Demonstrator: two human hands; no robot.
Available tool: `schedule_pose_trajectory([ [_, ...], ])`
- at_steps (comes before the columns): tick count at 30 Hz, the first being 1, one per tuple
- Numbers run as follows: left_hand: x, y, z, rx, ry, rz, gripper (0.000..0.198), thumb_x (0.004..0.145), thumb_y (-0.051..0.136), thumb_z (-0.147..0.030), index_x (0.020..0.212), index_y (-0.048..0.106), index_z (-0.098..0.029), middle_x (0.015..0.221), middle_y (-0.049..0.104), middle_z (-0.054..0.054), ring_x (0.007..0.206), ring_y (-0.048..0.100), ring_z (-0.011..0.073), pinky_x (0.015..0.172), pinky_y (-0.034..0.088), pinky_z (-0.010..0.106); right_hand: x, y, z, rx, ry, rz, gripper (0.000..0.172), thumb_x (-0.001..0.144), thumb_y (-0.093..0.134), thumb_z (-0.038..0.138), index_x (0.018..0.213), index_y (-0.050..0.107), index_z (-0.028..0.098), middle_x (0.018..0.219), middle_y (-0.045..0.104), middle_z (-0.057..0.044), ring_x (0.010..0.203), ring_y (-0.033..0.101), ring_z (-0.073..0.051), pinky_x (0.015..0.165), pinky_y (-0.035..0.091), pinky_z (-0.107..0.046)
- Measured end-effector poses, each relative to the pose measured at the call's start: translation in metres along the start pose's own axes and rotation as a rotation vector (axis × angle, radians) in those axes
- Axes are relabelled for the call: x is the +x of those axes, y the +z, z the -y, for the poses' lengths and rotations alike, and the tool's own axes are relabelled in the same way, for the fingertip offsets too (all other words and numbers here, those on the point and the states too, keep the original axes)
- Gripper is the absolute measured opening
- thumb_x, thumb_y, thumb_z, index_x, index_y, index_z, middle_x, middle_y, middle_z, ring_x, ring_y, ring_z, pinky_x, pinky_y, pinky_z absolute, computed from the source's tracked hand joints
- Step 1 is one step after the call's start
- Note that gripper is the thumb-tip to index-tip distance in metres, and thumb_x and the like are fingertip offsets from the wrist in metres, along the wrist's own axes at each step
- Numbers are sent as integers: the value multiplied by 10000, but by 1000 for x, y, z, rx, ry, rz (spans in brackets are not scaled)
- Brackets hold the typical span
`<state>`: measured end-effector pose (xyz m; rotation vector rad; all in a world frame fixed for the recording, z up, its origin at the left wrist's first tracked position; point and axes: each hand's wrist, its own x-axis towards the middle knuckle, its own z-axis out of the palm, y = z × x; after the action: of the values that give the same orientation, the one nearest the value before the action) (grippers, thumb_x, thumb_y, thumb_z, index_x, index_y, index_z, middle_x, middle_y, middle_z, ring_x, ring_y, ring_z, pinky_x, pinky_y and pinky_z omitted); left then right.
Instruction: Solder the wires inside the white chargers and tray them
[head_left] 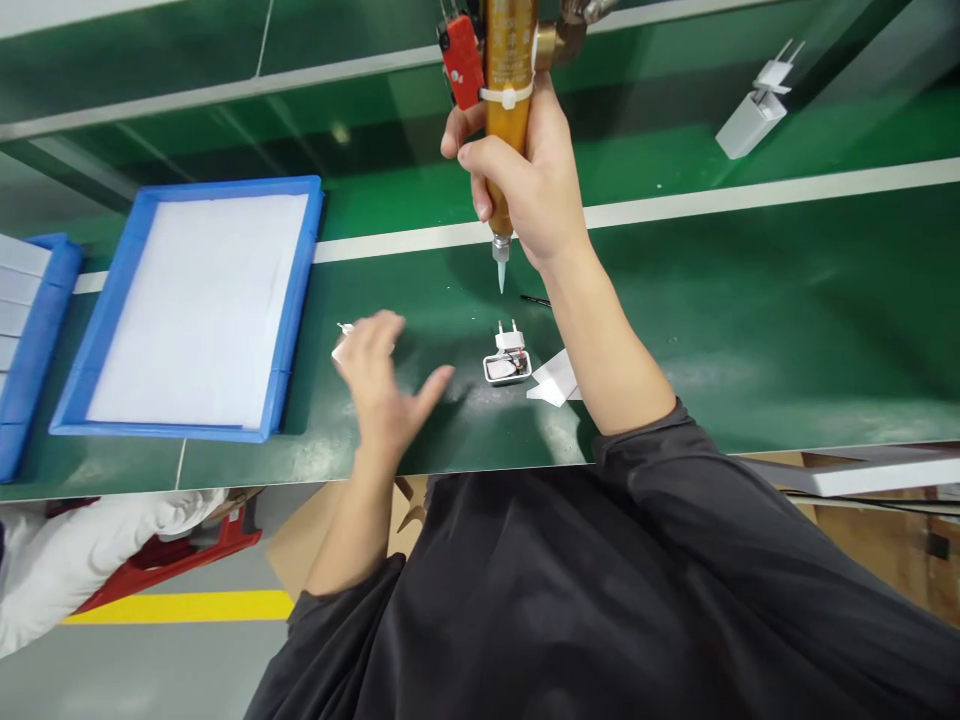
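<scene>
My right hand (536, 185) is wrapped round an upright amber glue dispenser (510, 130), which has a red switch (461, 62) tied to its side. Its thin pale nozzle (502, 275) points down above a small white plug charger (508, 368). That charger's casing is open, with parts showing inside and its two-pin plug piece (509, 339) beside the opening. My left hand (379, 385) is slightly blurred, its thumb spread away from its fingers. A second white charger (341, 345) lies at those fingertips, partly hidden; whether they touch cannot be seen.
Left of my hands lies a blue tray (296, 300) with a white lining, and another blue tray (56, 350) beyond it. White paper pieces (555, 380) and a thin black stick (535, 299) lie near my right forearm. Another charger (752, 122) stands back right. A co-worker's white-clothed limb (97, 550) shows lower left.
</scene>
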<state>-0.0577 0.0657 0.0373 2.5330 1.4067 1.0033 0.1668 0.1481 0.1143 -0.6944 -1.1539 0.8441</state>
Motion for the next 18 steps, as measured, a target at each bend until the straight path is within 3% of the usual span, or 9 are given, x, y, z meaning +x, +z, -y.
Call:
schedule_pose_trajectory([
  [3,-5,19,-35,-169,128,171,483,807,695,-486,1195,586,-219,1247,627,100,1185,544,276,1042,426,460,0,-1,1,-5,4,-18,245,713,491,139,877,354,257,746,587,81,397,385,-56,379,309,-254],
  [5,-10,30,-46,-202,171,149,347,821,704,-422,1093,639,-217,1184,667,86,1118,588,250,982,484,421,0,-1,1,-6,12,-54,242,705,471,119,869,352,253,729,585,85,382,371,-51,367,297,-250],
  [10,-23,39,-46,-198,196,57,269,862,679,-271,1122,656,-203,1148,709,81,968,683,190,856,567,343,0,-2,1,-30,7,9,252,714,490,157,906,368,265,757,597,78,397,384,-61,364,296,-271],
  [18,-25,41,-46,-157,165,34,254,860,682,-234,1111,677,-202,1085,722,62,901,683,160,840,562,300,-2,1,4,-2,10,-3,226,726,514,169,877,381,271,754,597,72,415,415,-63,364,289,-270],
])
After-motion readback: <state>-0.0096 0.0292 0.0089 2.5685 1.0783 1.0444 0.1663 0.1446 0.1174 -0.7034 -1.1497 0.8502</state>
